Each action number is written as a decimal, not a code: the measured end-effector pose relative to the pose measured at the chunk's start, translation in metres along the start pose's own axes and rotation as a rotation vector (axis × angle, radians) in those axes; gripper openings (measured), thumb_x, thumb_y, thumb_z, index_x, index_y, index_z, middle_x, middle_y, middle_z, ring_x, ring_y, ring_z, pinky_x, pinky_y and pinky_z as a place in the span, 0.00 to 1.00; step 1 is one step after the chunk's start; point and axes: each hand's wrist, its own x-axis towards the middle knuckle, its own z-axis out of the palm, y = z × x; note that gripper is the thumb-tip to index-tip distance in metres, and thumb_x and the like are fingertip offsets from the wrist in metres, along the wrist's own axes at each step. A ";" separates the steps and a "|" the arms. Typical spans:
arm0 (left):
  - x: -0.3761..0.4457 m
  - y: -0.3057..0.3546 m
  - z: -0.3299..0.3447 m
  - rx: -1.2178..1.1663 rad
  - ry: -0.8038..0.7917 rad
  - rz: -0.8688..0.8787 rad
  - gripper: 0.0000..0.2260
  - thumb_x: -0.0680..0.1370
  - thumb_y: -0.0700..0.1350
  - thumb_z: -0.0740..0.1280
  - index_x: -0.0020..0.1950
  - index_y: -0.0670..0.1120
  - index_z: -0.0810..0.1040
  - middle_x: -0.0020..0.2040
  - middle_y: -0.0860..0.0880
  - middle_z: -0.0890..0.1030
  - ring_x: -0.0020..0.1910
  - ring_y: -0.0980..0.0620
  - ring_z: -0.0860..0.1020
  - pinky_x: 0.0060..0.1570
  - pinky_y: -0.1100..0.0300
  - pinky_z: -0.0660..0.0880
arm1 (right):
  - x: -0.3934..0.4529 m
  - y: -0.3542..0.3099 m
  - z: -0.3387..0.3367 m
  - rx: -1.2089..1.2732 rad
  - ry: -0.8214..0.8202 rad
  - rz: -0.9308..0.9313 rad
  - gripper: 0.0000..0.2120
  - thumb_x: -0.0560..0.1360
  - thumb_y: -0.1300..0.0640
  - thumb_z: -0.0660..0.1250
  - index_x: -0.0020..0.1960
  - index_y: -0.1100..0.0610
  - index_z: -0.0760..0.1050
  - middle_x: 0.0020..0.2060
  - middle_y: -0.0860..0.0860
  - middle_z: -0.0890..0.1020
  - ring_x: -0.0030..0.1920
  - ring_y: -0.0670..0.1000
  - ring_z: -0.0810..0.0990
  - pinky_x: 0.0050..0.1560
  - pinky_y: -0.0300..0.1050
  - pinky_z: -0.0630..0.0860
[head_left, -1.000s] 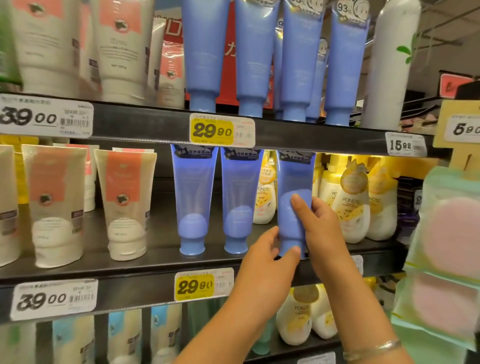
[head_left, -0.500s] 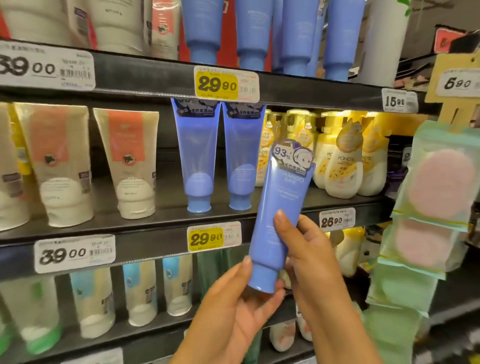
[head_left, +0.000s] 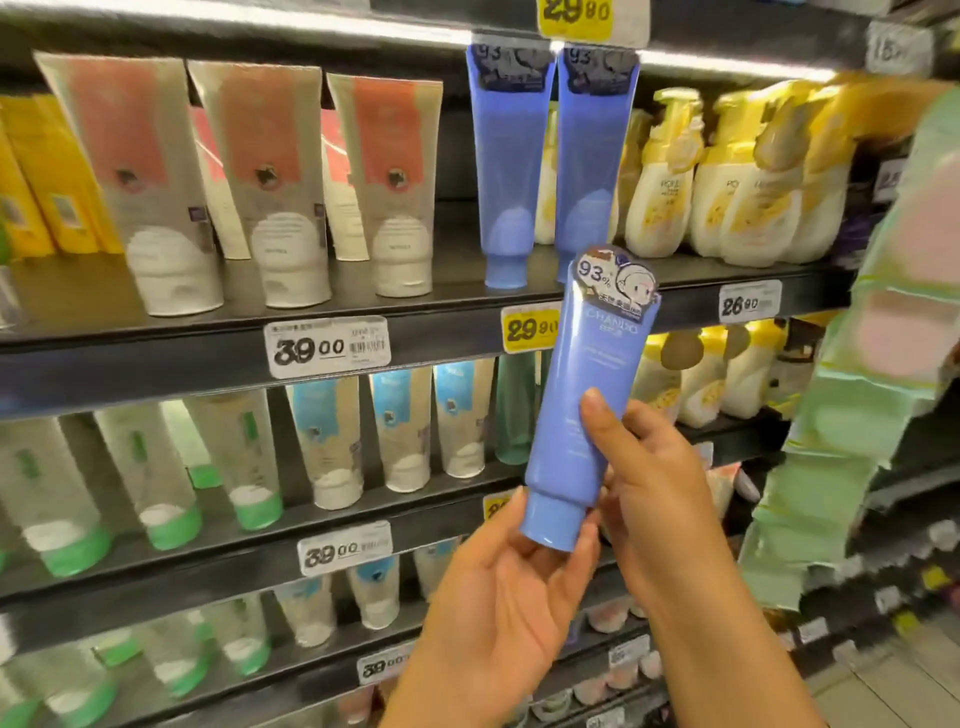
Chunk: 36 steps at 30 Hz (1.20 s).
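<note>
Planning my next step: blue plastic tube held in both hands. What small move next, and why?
Probably turn the blue plastic tube to read its back: the front label faces us, the left hand holds the cap, the right hand pinches it higher up.

Inside a self-service shop, in the skincare aisle. Dark metal shelves in tiers, packed front to back with repeated stock: cream-and-coral tubes, blue tubes, yellow pump bottles and, a tier lower, green-capped tubes. Clipped along every shelf edge, printed price tags: a white 39.00 tag with a barcode, a yellow 29.90 tag, a white 26.90 tag. Hanging at the right, a strip of green packets holding round pink pads. Lifted clear of the shelving, one held tube, twin of the blue ones, topped by a "93%" label.
</note>
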 end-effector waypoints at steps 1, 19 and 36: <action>-0.004 0.000 -0.004 -0.005 -0.016 -0.016 0.21 0.70 0.42 0.65 0.60 0.34 0.77 0.59 0.36 0.78 0.39 0.41 0.81 0.34 0.55 0.82 | -0.006 0.002 0.002 -0.006 0.012 0.000 0.21 0.66 0.51 0.68 0.54 0.63 0.74 0.33 0.47 0.83 0.34 0.45 0.82 0.34 0.39 0.78; -0.034 0.009 -0.033 0.289 -0.110 0.061 0.26 0.66 0.35 0.75 0.64 0.38 0.74 0.59 0.37 0.80 0.53 0.41 0.81 0.46 0.52 0.81 | -0.051 0.006 0.011 -0.229 -0.060 -0.050 0.22 0.59 0.43 0.70 0.47 0.55 0.80 0.38 0.48 0.83 0.40 0.47 0.81 0.40 0.42 0.79; -0.027 0.012 -0.027 0.384 -0.076 0.035 0.16 0.66 0.32 0.73 0.53 0.38 0.82 0.49 0.36 0.82 0.41 0.41 0.82 0.40 0.52 0.81 | -0.036 0.005 -0.002 -0.019 -0.015 -0.032 0.14 0.69 0.54 0.64 0.53 0.55 0.78 0.43 0.51 0.86 0.42 0.49 0.84 0.37 0.41 0.80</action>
